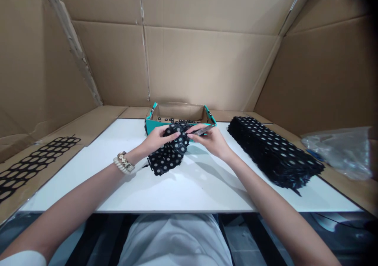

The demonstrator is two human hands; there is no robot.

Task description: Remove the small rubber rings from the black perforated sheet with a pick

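Note:
My left hand (pixel 157 139) grips a bent black sheet (pixel 167 159) patterned with rows of pale round spots. Part of the sheet hangs down over the white table. My right hand (pixel 211 139) is closed around a slim grey tool, which looks like tweezers (pixel 203 130). Its tip end is at the sheet's upper right part, where both hands meet; the exact contact cannot be made out. Just behind the hands stands a teal-edged cardboard box (pixel 152 125) with several small black rings (pixel 171 120) inside.
On the right lies a thick stack of black spotted sheets (pixel 274 147). Beyond it is a clear plastic bag (pixel 339 149). A black sheet with large round holes (pixel 38 159) lies at left on cardboard. Cardboard walls (pixel 206 65) enclose the white table (pixel 177 197).

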